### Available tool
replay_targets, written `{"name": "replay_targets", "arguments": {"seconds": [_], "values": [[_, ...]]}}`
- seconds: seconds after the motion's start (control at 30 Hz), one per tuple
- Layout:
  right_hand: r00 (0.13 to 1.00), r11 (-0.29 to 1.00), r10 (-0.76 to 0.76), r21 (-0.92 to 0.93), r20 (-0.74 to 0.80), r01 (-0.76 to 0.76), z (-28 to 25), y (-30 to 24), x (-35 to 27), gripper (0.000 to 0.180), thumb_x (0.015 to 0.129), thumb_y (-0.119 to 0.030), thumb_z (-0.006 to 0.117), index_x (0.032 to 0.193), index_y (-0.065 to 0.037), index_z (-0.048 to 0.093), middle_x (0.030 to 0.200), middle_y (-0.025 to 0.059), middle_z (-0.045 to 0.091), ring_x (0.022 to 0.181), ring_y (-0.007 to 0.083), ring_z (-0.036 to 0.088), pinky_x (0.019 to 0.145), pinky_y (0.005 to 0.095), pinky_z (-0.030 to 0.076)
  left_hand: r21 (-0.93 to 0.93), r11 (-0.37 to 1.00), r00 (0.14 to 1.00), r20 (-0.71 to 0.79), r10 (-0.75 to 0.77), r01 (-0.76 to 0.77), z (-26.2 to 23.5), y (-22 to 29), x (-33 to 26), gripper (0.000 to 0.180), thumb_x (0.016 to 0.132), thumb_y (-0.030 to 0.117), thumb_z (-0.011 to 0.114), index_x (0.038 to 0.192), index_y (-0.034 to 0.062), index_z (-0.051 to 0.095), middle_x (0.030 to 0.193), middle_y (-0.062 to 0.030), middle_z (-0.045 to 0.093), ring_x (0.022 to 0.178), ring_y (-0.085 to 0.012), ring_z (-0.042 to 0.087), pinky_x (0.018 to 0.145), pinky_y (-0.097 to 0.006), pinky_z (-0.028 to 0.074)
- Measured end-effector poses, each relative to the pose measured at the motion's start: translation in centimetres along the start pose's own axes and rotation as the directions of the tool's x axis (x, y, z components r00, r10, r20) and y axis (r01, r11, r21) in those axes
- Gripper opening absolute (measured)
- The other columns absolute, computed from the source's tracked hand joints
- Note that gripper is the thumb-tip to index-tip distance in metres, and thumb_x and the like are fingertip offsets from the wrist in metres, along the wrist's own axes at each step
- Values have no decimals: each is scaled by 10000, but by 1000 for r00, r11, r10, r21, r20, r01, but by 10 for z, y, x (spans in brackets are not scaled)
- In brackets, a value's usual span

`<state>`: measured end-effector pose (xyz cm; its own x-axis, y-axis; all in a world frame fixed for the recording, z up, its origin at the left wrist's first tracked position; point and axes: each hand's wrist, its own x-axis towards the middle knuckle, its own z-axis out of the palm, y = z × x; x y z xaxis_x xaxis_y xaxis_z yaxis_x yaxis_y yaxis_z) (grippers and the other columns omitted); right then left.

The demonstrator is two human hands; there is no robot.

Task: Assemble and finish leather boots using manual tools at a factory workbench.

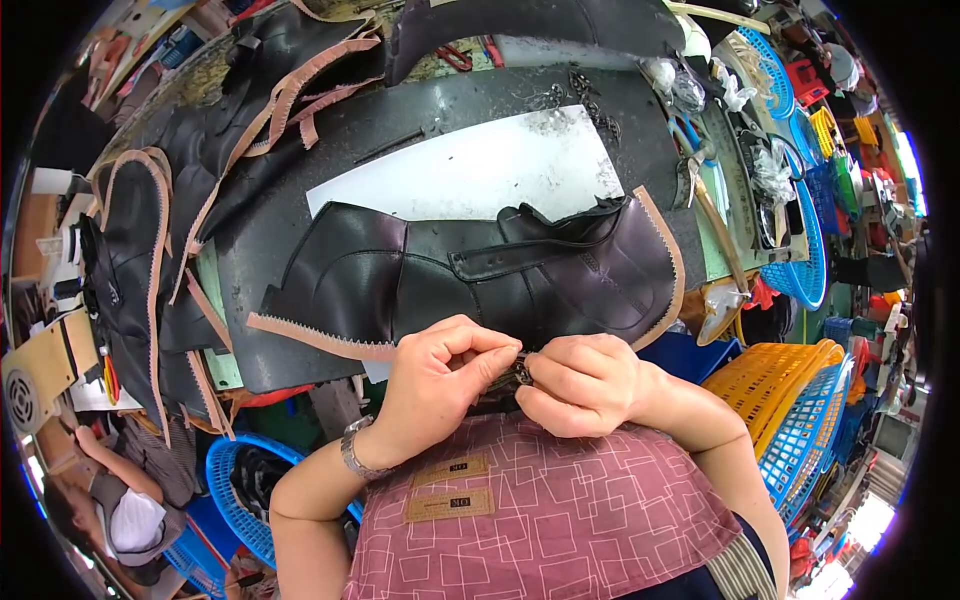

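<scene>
A black leather boot upper [470, 280] with pinked tan edging lies flat on the dark work mat [260, 330], partly over a white sheet [470, 170]. My left hand [440, 375] and my right hand [580, 380] meet at the upper's near edge. Both pinch a small metal buckle [518, 372] between fingertips, close to my chest. The buckle is mostly hidden by my fingers. A watch sits on my left wrist.
More black leather pieces [130, 260] with tan trim are piled at the left and back. Blue basket [235, 490] stands lower left, yellow and blue baskets [790, 390] at right. Red-handled pliers [455, 55] lie at the back. Another person [120, 500] sits lower left.
</scene>
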<state>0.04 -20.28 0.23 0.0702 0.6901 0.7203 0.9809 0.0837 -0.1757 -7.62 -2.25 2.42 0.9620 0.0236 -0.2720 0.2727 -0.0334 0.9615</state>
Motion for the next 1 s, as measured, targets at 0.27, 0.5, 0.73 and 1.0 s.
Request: {"name": "replay_targets", "arguments": {"seconds": [0.27, 0.5, 0.73, 1.0], "values": [[936, 911, 341, 213, 87, -352, 4, 10, -7, 233, 643, -39, 637, 875, -42, 620, 818, 75, 615, 674, 183, 609, 586, 307, 514, 144, 979, 989, -7, 146, -143, -23, 4, 21, 135, 886, 86, 591, 984, -3, 613, 870, -34, 601, 727, -74, 564, 653, -231, 472], [514, 380, 848, 529, 128, -758, 33, 10, -9, 137, 775, 33, 677, 885, -14, 609, 812, 56, 670, 710, 88, 630, 632, 227, 502, 769, 580, 909, 401, -111, -269, -72, 41, 105, 493, 686, 192, 739, 1097, 14, 532, 958, -129, 596, 822, -263, 586, 747, -359, 469], [555, 420, 832, 665, -10, -618, 36, 14, -21, 124, 784, 61, 657, 888, 19, 604, 824, 73, 665, 752, 109, 646, 675, 228, 519, 742, 623, 760, 547, -351, -246, -66, 55, 97, 285, 725, 126, 710, 945, -34, 629, 695, -102, 620, 674, -110, 522, 689, -276, 454], [383, -75, 875, 864, 297, -498, 22, -16, 3, 131, 829, 64, 625, 937, 14, 572, 851, 81, 647, 776, 118, 639, 691, 232, 525, 442, 895, 809, 503, -304, 61, -62, 61, 77, 218, 769, 74, 690, 955, -37, 659, 790, 44, 632, 735, -34, 501, 698, -228, 447]]}}
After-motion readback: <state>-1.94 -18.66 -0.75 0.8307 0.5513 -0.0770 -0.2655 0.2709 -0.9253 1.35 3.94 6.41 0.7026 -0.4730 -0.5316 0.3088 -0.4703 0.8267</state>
